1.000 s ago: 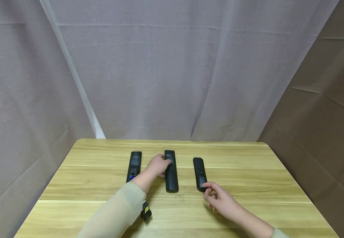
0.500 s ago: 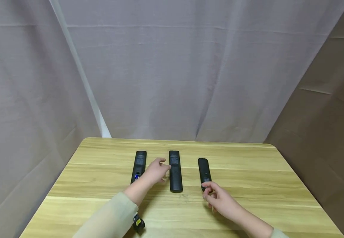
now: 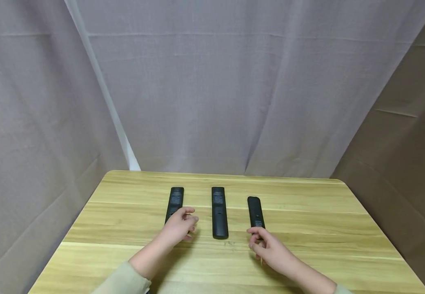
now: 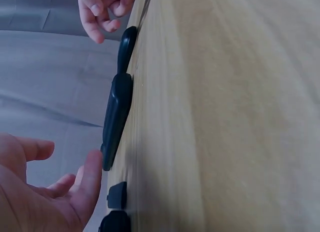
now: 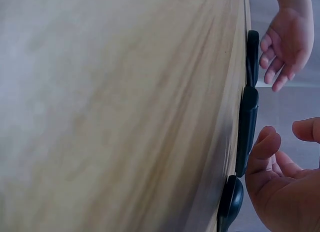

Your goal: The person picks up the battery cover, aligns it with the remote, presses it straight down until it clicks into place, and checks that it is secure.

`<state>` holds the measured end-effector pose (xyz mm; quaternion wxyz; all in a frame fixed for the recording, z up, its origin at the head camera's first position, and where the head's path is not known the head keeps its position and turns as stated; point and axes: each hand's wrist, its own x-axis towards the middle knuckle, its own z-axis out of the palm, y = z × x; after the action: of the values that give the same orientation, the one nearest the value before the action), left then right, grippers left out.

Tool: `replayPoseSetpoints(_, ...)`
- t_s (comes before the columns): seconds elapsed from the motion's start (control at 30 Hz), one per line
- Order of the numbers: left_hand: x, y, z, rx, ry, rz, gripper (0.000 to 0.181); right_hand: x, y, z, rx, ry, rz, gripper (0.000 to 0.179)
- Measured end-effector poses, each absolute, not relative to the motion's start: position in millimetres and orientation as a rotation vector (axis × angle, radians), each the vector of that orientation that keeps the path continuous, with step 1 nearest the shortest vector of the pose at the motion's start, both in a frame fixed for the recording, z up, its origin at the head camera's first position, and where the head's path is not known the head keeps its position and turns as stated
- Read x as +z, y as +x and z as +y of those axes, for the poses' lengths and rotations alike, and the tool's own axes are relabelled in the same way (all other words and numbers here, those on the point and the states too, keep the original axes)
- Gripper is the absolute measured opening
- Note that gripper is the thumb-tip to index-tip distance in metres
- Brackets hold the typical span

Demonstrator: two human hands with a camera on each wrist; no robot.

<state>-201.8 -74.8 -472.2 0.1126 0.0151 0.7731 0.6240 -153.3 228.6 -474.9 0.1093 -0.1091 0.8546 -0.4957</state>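
Three black remote controls lie face down in a row on the wooden table (image 3: pixel 308 228). My left hand (image 3: pixel 177 228), fingers loosely spread and holding nothing, is over the near end of the left remote (image 3: pixel 176 198) and hides that part. To its right is the middle remote (image 3: pixel 219 214), its back cover in place. Close to the near end of the smaller right remote (image 3: pixel 255 210) hovers my right hand (image 3: pixel 271 250), its fingers slightly bent around nothing. In the left wrist view, the left fingers (image 4: pixel 90 184) point toward the middle remote (image 4: pixel 117 117), with space between finger and thumb.
A grey cloth (image 3: pixel 197 102) hangs behind the table's far edge. On the right stands a brown-grey cloth wall (image 3: pixel 399 163) along the table's side.
My left hand has let go of the middle remote and moved left and nearer, covering the left remote's open battery slot with blue batteries. The right hand has hardly moved; the head view has shifted slightly.
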Motion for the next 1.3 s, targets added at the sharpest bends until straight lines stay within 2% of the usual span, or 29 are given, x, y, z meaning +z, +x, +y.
replayPoseSetpoints(0.5, -455.6, -194.4, -100.6, 1.903, -0.034, 2.285, 0.047, -472.2, -156.1, 218.3, -1.467, -0.372, 2.486, 0.040)
replayPoseSetpoints(1.3, -456.1, -209.9, -130.6, 1.884, -0.190, 2.370, 0.048, -461.8, -168.3, 179.7, -1.395, -0.449, 2.536, 0.035)
